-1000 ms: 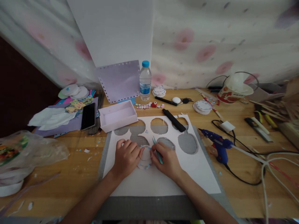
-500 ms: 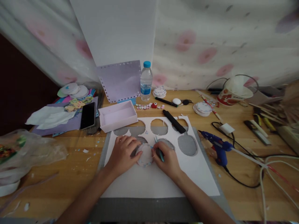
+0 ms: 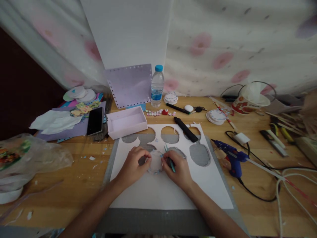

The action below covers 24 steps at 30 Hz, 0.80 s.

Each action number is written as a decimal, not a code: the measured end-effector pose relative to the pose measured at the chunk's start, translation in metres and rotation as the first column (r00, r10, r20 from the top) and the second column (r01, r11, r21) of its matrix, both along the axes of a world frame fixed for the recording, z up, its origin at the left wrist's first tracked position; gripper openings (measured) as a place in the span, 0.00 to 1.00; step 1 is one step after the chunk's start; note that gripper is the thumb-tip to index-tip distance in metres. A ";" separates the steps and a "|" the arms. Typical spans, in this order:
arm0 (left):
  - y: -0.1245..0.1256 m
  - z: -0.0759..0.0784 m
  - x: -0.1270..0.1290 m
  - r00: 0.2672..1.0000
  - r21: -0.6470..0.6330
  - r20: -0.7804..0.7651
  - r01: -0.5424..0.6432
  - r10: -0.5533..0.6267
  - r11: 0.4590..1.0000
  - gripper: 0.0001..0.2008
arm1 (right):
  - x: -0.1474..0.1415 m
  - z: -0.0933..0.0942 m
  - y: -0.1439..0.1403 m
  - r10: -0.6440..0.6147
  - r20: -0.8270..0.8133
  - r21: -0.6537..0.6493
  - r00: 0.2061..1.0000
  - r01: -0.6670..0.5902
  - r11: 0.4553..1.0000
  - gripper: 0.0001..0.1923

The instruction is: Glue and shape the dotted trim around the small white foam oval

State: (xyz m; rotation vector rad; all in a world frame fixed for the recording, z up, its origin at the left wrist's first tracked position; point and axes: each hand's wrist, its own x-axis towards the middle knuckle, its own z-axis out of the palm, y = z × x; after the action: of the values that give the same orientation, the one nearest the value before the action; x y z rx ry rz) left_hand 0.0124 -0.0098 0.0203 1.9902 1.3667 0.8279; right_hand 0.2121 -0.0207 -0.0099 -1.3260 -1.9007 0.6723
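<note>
A small white round disc [image 3: 156, 162] with a dotted blue edge lies on a white sheet [image 3: 168, 188] that has several round holes cut in it. My left hand [image 3: 132, 167] pinches the disc's left edge with its fingertips. My right hand [image 3: 179, 170] touches the disc's right edge and holds a thin teal tool [image 3: 169, 158] that sticks up between its fingers. The sheet rests on a grey mat [image 3: 158, 221] on the wooden table.
A blue glue gun [image 3: 231, 155] with its cord lies right of the sheet. A black pen-like tool [image 3: 185, 129], a pink open box [image 3: 126, 121], a phone [image 3: 94, 121] and a water bottle [image 3: 157, 86] stand behind. Plastic bags [image 3: 27, 158] lie left; tools and cables lie right.
Both hands shifted slightly up the sheet with the disc between them. My left hand's fingers have curled from lying flat over the disc to pinching its edge.
</note>
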 end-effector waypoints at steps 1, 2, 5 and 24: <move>0.001 -0.001 -0.002 1.000 0.003 0.005 0.011 -0.011 1.000 0.04 | 0.000 0.000 0.000 0.003 0.010 0.001 1.000 -0.003 1.000 0.02; 0.001 -0.002 -0.004 1.000 0.005 0.006 0.022 -0.022 1.000 0.05 | 0.000 0.000 0.000 0.007 0.019 0.002 1.000 -0.007 1.000 0.02; 0.004 -0.003 -0.008 0.999 0.019 -0.024 0.049 -0.048 0.999 0.05 | -0.001 -0.001 0.000 0.014 0.034 0.000 0.999 -0.014 1.000 0.02; 0.017 0.005 -0.002 0.996 0.026 -0.027 0.090 -0.090 0.996 0.06 | 0.014 0.002 0.012 -0.310 -0.374 -0.156 0.874 0.270 0.950 0.10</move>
State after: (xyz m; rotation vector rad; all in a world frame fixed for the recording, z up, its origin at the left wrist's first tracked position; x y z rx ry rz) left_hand 0.0106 0.0072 0.0252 2.0738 1.2764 0.7861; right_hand 0.2257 -0.0083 -0.0079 -1.3800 -1.3269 0.8152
